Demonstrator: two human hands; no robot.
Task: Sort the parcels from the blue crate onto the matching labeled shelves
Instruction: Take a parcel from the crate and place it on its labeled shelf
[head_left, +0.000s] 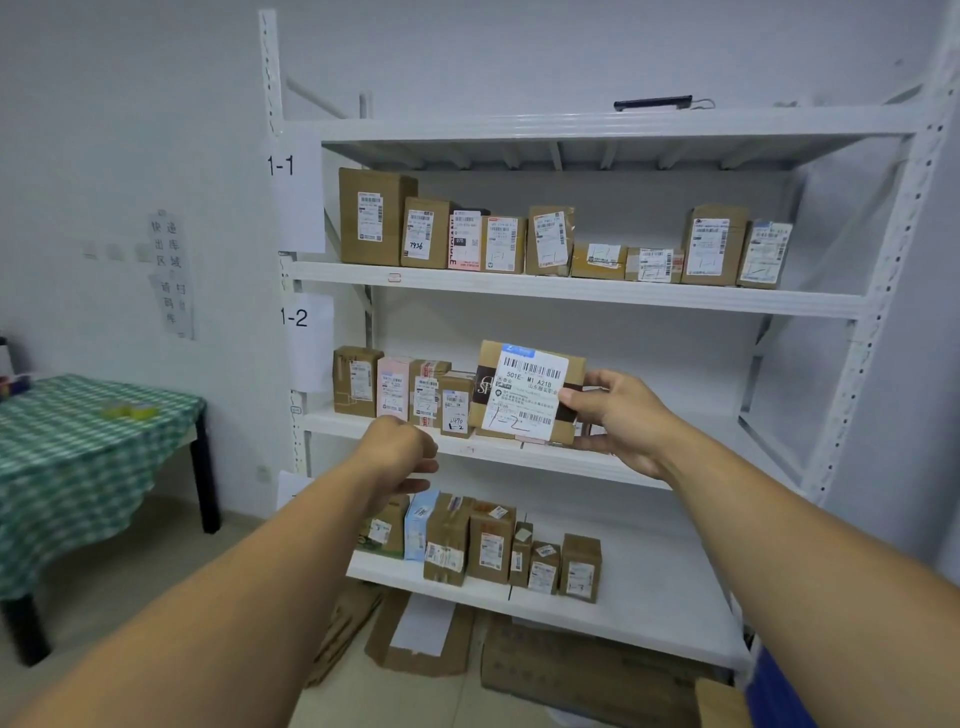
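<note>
Gripping the parcel (524, 392) by its right edge, the right hand (618, 421) should stand it on shelf 1-2 (691, 421), right of the row (395, 387), label facing near; the left hand (400, 452) hangs empty, loosely curled.

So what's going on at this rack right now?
A person holds a brown parcel, with 1-2 handwritten on its label, up to the shelf signed 1-2, next to the row of parcels standing there. The right hand grips the parcel's right edge. The left hand hangs loosely curled in front, holding nothing.
</note>
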